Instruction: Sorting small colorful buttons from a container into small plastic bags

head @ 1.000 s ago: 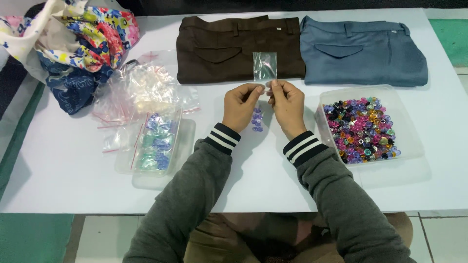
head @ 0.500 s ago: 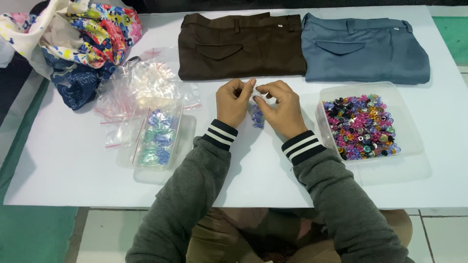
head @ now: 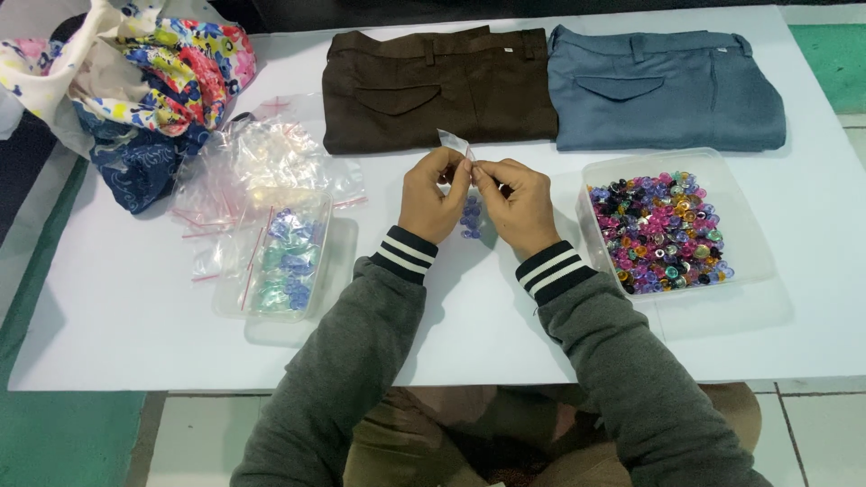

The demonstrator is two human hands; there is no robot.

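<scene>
On the white table [head: 135, 316] lie brown trousers [head: 433, 90] and blue trousers [head: 667, 90], then a tub of beads [head: 663, 230]. Over the middle, the left hand [head: 431, 197] and right hand [head: 516, 206] both pinch the top of a small clear bag [head: 470, 216] holding blue beads.

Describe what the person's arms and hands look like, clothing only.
Both arms are covered by long grey sleeves of a soft, sweatshirt-like fabric. Each sleeve ends in a dark ribbed cuff with two white stripes, seen at the left cuff and the right cuff. The left hand and right hand are bare: no gloves, and no rings or watch show from this view.
</scene>
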